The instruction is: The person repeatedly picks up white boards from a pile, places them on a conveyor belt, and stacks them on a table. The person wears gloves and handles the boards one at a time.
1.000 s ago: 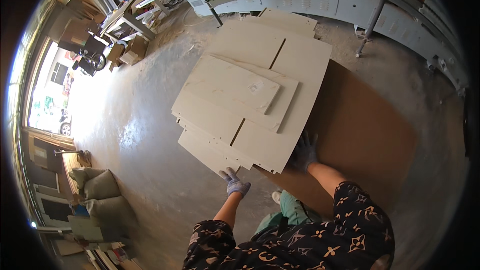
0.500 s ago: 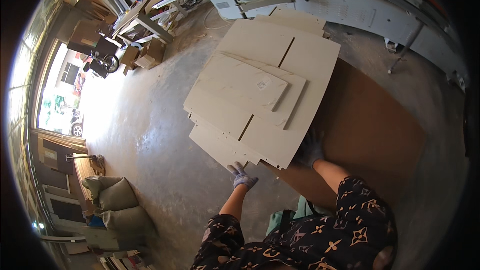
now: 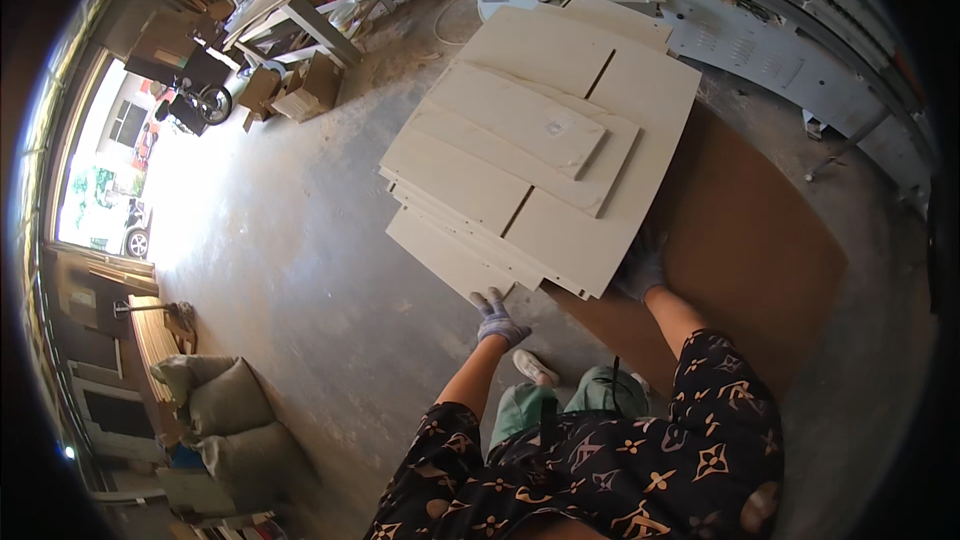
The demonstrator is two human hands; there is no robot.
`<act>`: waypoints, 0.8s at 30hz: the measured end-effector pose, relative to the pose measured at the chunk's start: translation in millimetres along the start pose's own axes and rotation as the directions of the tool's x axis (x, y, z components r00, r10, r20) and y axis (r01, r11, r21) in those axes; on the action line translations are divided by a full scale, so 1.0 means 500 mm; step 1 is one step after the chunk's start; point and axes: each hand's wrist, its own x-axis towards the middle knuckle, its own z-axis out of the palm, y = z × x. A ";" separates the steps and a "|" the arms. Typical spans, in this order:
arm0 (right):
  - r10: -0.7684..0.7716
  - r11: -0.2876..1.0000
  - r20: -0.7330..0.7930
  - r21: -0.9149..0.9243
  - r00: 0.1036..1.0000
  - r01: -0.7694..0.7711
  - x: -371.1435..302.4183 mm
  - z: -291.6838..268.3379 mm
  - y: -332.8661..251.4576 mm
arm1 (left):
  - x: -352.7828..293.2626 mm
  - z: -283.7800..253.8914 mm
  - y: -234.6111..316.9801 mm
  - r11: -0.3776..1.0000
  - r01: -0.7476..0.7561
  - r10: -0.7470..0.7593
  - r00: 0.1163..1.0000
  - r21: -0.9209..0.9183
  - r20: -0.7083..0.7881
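A stack of white panels [image 3: 460, 162] lies in front of me, several of them with dark slots and small holes along their edges. Smaller marble-patterned boards [image 3: 530, 125] rest on top, the uppermost bearing a small label. My left hand [image 3: 500, 322], in a pale work glove, has its fingers stretched out and touching the near corner of a low panel that juts out on the left. On the right, my gloved right hand [image 3: 642, 268] lies in shadow along the stack's edge, fingers extended, over a large brown board [image 3: 750, 250]. Its fingertips are partly hard to make out.
A long pale machine [image 3: 730, 40] stands behind the stack. At the far left are a wooden workbench [image 3: 315, 30], cardboard boxes [image 3: 308, 88] and a parked motorbike [image 3: 205, 100]. Stuffed sacks [image 3: 232, 395] sit at the near left, beside a pallet jack handle [image 3: 150, 308].
My view has shifted, so the stack sits higher and further right in the picture. My shoe and green trousers show more. Both hands stay at the stack's near edges.
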 end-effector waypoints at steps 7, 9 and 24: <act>-0.005 0.997 0.131 -0.071 0.991 0.014 0.111 -0.038 -0.080 | 0.067 -0.120 -0.065 0.986 -0.072 0.057 0.993 0.151 0.102; 0.004 0.995 0.155 -0.097 0.988 0.012 0.149 -0.036 -0.136 | 0.091 -0.164 -0.112 0.981 -0.079 0.056 0.990 0.175 0.132; 0.305 0.947 0.276 -0.190 0.912 -0.259 0.278 -0.122 -0.338 | 0.268 -0.331 -0.464 0.737 -0.382 0.376 0.917 -0.557 -0.132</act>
